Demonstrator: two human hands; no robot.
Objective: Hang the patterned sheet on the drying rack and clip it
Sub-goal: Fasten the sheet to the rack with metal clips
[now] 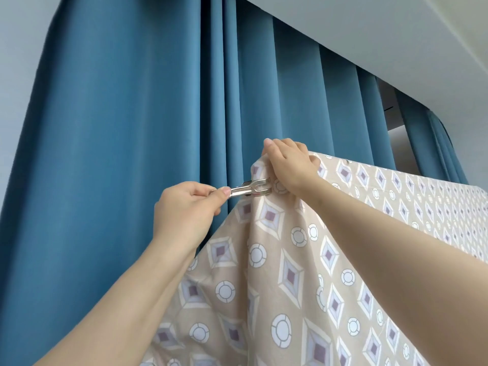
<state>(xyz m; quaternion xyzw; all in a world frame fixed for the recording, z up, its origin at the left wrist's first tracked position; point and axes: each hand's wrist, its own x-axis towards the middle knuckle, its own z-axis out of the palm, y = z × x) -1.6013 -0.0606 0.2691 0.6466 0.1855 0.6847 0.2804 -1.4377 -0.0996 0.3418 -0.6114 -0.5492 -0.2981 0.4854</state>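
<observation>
Patterned sheet (290,260) draped over a top edge, rack bar itself hidden beneath the cloth, blue curtain (118,128) behind. Left hand (187,207) just left of the sheet's bunched corner, thumb and forefinger pinched shut on the handles of a metal clip (250,191). Clip prongs spread and touching the gathered fabric at that corner. Right hand (290,165) above the clip, fingers curled closed over the cloth, pressing it down at the top edge.

Likely risks, as judgement: prongs biting fabric only and missing the bar underneath, leaving the corner free to slide; thick bunching forcing the clip off; cloth slumping if the right hand lets go early.
</observation>
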